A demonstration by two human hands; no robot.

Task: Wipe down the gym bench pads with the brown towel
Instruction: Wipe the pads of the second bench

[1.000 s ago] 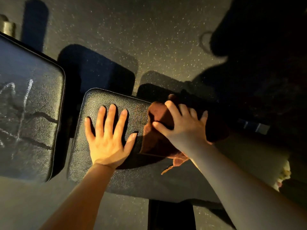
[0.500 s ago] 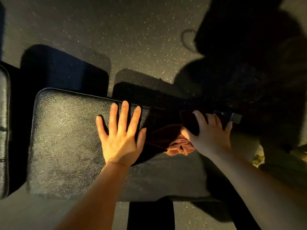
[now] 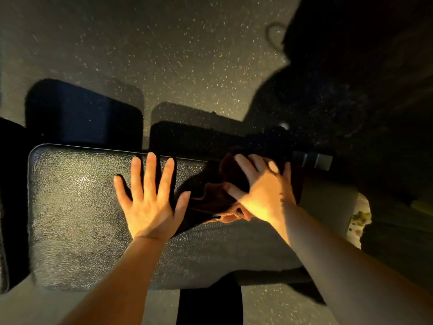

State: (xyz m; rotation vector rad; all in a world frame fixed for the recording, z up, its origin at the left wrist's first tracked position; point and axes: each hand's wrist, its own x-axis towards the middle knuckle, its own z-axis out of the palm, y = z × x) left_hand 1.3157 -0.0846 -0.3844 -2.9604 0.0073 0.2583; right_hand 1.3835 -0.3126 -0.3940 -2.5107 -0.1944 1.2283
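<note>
Left hand [image 3: 150, 202] lies flat, fingers straight and spread, palm pressed on the black bench pad [image 3: 77, 219] near its middle, bracing, holding nothing. Right hand [image 3: 260, 191] just beside it, fingers extended over the bunched brown towel [image 3: 210, 202], pressing it down onto the pad's far right portion; thumb seems tucked against a fold, though deep shadow hides how firmly it grips. Towel sits between the two hands and under the right one, a lit corner poking out below the right palm. Wiping looks mid-course: pad surface left of the hands shows a dull, streaky sheen, possibly already passed over, not certain. Right end and near edge in shadow, unjudgeable. Speckled floor [image 3: 164, 55] beyond.
</note>
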